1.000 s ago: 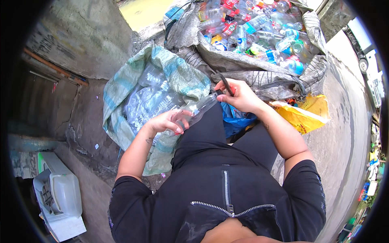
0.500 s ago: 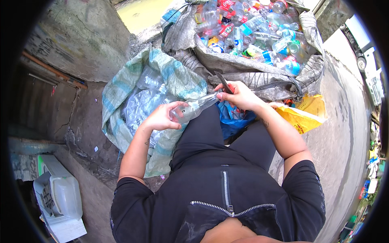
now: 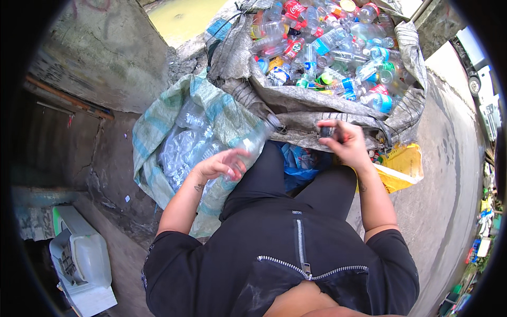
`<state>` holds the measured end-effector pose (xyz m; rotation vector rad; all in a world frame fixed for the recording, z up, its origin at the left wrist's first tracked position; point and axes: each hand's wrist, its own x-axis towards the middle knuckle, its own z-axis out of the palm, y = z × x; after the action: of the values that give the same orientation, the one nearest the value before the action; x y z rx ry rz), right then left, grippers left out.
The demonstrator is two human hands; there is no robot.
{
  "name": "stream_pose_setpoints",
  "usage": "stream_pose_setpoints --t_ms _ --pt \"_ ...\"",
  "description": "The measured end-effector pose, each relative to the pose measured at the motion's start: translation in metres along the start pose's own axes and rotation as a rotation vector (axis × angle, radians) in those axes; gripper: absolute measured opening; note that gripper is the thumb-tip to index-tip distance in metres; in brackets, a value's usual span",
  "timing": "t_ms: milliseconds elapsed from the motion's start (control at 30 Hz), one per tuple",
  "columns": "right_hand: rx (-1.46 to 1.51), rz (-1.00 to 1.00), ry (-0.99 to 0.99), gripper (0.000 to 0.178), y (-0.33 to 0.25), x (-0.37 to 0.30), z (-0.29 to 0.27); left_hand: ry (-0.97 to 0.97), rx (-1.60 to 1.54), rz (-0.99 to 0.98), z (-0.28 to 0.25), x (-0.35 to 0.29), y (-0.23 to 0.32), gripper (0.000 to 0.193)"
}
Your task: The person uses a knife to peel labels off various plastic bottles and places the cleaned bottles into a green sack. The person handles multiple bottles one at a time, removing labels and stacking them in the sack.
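Bottle (image 3: 254, 139), just one, is grasped by the left hand (image 3: 223, 162); right hand (image 3: 347, 143) pinches one dark object (image 3: 326, 130).

Wall (image 3: 100, 63): concrete, grey, stained, upper left. Bar (image 3: 68, 98): rust-brown, along wall's lower edge. Floor (image 3: 443, 206): grey concrete, daylit at right. Casing (image 3: 91, 256): plastic, pale grey, boxy, lower left. Vehicle (image 3: 486, 79): white, dark-tyred wheel (image 3: 474, 85), right edge.

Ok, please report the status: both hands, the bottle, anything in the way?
Left hand at base of clear plastic bottle, grip blurred. Right hand apart from bottle, pinching dark object. Blue-striped woven sack behind bottle, not covering either hand.
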<state>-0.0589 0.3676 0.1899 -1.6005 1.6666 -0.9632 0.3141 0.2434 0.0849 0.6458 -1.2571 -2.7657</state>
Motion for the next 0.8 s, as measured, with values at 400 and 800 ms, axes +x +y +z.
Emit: stream_pose_setpoints --t_ms 400,800 --pt "-1.087 0.670 0.504 0.042 0.113 -0.096 -0.123 1.608 1.051 -0.040 -0.162 -0.115 -0.029 0.095" --pt "-0.762 0.617 0.473 0.060 0.086 -0.122 -0.125 0.244 -0.440 0.812 0.008 -0.056 0.043 0.114"
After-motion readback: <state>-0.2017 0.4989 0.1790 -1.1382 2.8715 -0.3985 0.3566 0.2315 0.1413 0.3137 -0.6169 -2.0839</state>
